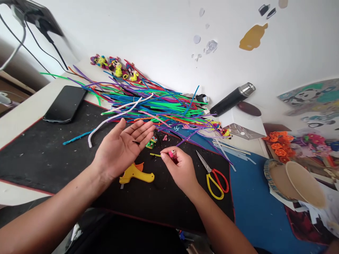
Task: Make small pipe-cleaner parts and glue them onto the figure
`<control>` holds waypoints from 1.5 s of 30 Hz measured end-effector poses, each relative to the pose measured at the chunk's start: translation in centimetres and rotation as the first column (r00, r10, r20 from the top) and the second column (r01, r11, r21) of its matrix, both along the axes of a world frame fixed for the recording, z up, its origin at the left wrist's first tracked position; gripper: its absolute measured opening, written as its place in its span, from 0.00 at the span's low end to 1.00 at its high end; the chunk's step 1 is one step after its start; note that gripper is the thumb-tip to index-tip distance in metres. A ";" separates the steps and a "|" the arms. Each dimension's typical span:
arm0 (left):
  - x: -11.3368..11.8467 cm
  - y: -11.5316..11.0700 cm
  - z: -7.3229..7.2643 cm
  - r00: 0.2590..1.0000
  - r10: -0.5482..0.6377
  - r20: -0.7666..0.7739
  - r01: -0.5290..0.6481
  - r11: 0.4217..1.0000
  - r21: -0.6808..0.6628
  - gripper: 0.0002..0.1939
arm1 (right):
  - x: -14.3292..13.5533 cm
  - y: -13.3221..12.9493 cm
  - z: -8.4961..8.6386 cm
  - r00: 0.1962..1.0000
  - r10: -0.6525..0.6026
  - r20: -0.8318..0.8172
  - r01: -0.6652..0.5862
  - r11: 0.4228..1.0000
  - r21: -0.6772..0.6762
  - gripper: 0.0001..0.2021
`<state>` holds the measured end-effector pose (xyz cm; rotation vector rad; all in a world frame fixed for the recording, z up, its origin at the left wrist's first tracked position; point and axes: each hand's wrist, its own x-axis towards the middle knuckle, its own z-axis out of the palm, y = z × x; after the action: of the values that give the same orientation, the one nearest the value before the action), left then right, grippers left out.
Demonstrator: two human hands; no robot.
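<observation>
My left hand (113, 151) is turned palm up with its fingers stretched out. A small black piece (136, 142) lies loose near the base of those fingers. To its right, my right hand (181, 171) is closed, thumb and forefinger pinching a short yellow-green pipe cleaner (155, 154). A pink object with a metal top, which looks like a lighter (173, 155), pokes out of the same fist. Partly behind my left wrist is a yellow glue gun (137, 175). Scissors (214, 179) with red and yellow handles lie right of my right hand.
A heap of coloured pipe cleaners (156, 104) spreads along the back of the black mat (164, 204). A phone (66, 104) lies at left, small figures (119, 70) behind. A black flask (233, 98) leans by a white box (243, 121); a round container (278, 180) stands right.
</observation>
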<state>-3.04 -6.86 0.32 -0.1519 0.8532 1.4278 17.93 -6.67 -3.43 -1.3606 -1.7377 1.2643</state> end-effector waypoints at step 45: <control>-0.9 -1.7 -0.9 0.996 -0.071 0.058 0.073 0.997 -0.029 0.23 | -1.2 0.9 1.2 0.958 0.146 0.248 -0.160 0.986 0.038 0.08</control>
<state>-3.94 -8.56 -0.56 -0.1828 0.8262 1.3371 16.76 -5.77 -2.21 -1.4206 -2.0674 1.1549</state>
